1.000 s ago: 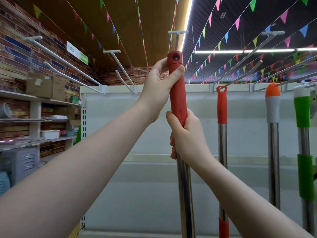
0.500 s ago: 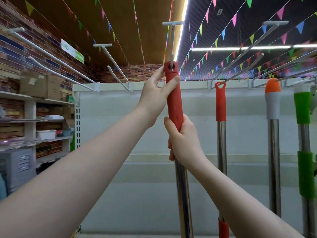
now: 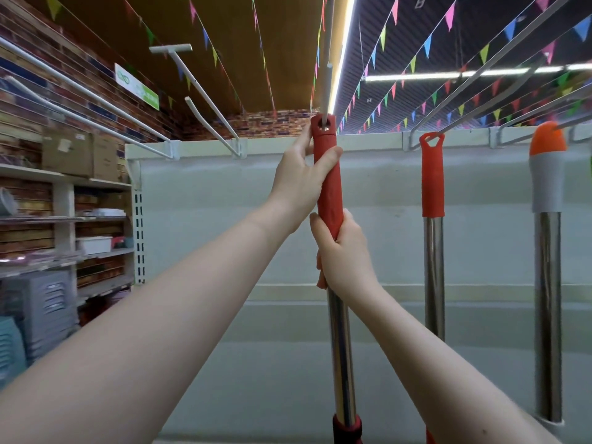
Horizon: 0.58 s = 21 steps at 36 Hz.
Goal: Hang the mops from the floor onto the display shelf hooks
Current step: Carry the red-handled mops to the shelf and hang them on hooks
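Note:
I hold a mop upright by its red grip (image 3: 327, 187) over a steel pole (image 3: 341, 354). My left hand (image 3: 299, 181) wraps the upper part of the grip, my right hand (image 3: 344, 254) the lower end. The hanging hole at the grip's top sits on the white hook (image 3: 327, 81) that points toward me. To the right, a second red-handled mop (image 3: 433, 181) hangs from a metal hook (image 3: 474, 107), and an orange-and-grey-handled mop (image 3: 547, 174) hangs beyond it.
The pale display shelf back panel (image 3: 208, 219) fills the middle. Two empty white hooks (image 3: 198, 91) stick out at upper left. Shelving with boxes and bins (image 3: 64, 200) stands at the left, and grey crates (image 3: 41, 309) sit below it.
The red mop handle has gone up and forward, and its top hole has slid onto the white hook tip. Both hands keep the same grip.

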Tool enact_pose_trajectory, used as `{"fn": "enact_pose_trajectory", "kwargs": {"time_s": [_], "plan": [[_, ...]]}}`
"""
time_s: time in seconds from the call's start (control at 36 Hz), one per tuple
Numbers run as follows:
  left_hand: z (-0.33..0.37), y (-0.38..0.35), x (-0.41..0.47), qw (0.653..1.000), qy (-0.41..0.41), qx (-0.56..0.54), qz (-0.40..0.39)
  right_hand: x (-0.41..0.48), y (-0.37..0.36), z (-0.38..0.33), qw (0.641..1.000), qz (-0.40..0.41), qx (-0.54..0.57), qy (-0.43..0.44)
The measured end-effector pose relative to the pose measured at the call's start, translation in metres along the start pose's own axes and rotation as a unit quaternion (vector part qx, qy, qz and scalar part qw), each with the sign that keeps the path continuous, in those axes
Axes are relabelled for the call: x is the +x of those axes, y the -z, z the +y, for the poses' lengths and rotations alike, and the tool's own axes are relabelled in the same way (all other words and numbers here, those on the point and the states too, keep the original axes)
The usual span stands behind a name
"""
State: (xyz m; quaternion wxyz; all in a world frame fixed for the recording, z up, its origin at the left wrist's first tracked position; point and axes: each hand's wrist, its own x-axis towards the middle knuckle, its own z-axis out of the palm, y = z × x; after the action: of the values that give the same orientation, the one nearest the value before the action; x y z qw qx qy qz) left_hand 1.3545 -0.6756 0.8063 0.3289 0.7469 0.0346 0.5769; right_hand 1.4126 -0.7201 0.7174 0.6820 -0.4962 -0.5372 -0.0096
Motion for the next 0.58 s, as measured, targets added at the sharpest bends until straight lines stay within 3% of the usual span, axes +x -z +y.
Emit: {"fn": "enact_pose_trajectory", "kwargs": {"time_s": [0.19, 0.31, 0.58], "plan": [[-0.021, -0.006, 0.011, 1.000, 0.019, 0.006, 0.008, 0.018, -0.005, 0.020, 1.000, 0.006, -0.024, -0.005], [-0.029, -0.010, 0.012, 0.997, 0.058, -0.047, 0.000, 0.025, -0.005, 0.028, 0.999, -0.002, -0.029, -0.015], [-0.051, -0.017, -0.010, 0.994, 0.089, -0.055, 0.015, 0.030, -0.003, 0.042, 0.997, -0.059, -0.038, -0.034]]}}
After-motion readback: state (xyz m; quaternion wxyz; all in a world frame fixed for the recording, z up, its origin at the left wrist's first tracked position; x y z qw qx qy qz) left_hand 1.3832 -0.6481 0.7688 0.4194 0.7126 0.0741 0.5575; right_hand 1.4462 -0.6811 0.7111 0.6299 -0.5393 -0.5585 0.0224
